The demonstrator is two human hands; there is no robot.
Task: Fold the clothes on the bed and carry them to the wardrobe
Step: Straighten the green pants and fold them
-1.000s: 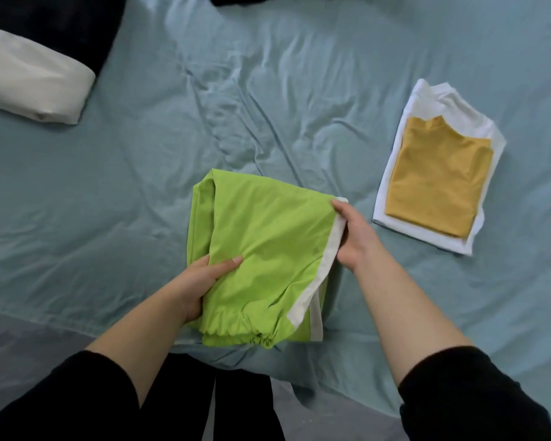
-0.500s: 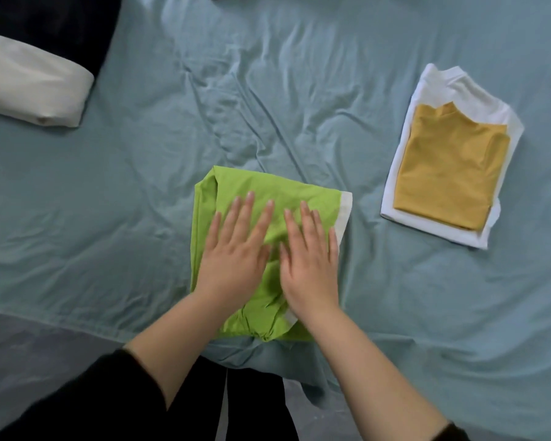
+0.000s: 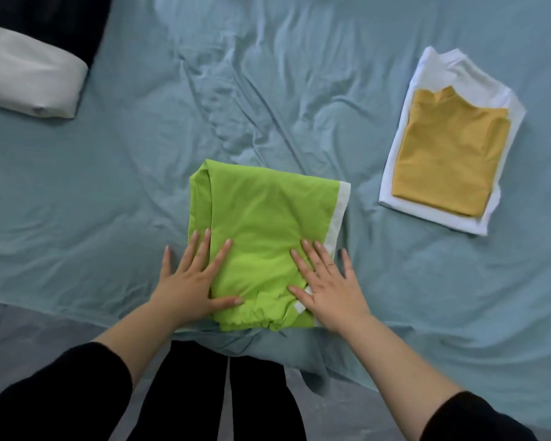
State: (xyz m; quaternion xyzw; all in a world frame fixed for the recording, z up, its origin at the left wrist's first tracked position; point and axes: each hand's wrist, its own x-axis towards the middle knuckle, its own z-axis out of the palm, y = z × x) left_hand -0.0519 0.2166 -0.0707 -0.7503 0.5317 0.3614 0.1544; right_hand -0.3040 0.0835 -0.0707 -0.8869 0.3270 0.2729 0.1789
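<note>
Left hand [image 3: 191, 281]: lower centre of the frame, palm down and flat. Its fingers [image 3: 201, 249] are straight, spread, and point toward the top of the frame. Its thumb [image 3: 226, 302] extends to the right.

Right hand [image 3: 326, 286]: just right of centre at about the same height, palm down and flat. Fingers are straight and splayed; the thumb points left. The two hands lie apart and the thumbs do not touch.

Left forearm [image 3: 134, 329] enters bare from the lower left. Right forearm [image 3: 404, 354] enters bare from the lower right.

Left sleeve [image 3: 54, 396] and right sleeve [image 3: 477, 418] are black and cover the arms near the frame's bottom corners.

Legs [image 3: 185, 393], in black, show at bottom centre between the arms.
</note>
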